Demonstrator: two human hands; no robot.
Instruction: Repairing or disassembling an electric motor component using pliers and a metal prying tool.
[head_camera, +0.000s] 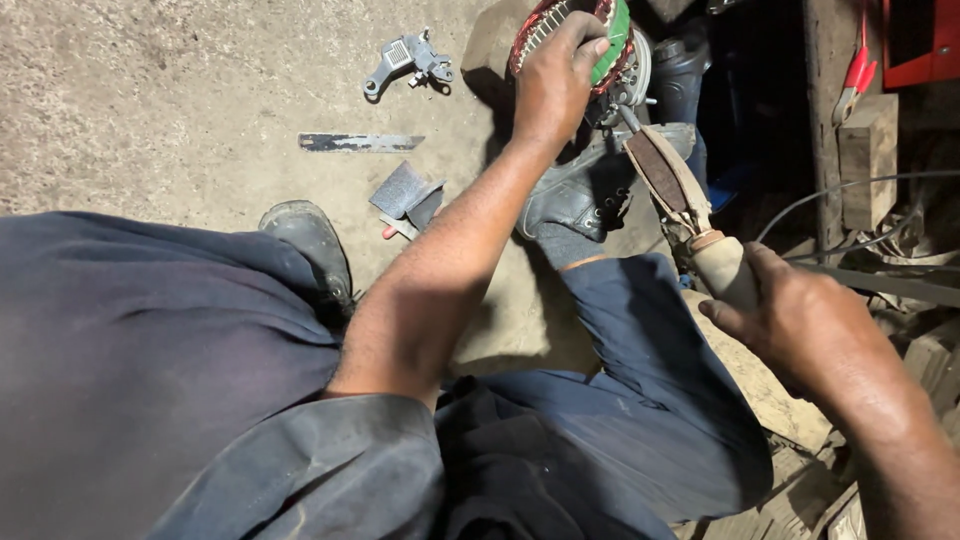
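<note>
My left hand (556, 78) grips the top of a round stator (533, 30) with copper windings and a green part, held upright at the top of the view. My right hand (800, 320) is closed around the pale handle of a soldering iron (680, 195); its wrapped shaft points up toward the stator's lower right side. The stator rests near my black shoe (570, 195), which sits under it.
A metal bracket part (405, 60), a flat hacksaw blade (360, 142) and a small folded metal piece (405, 195) lie on the concrete floor. My other shoe (310, 245) is at centre left. Wires, wood blocks (865, 145) and red clutter crowd the right.
</note>
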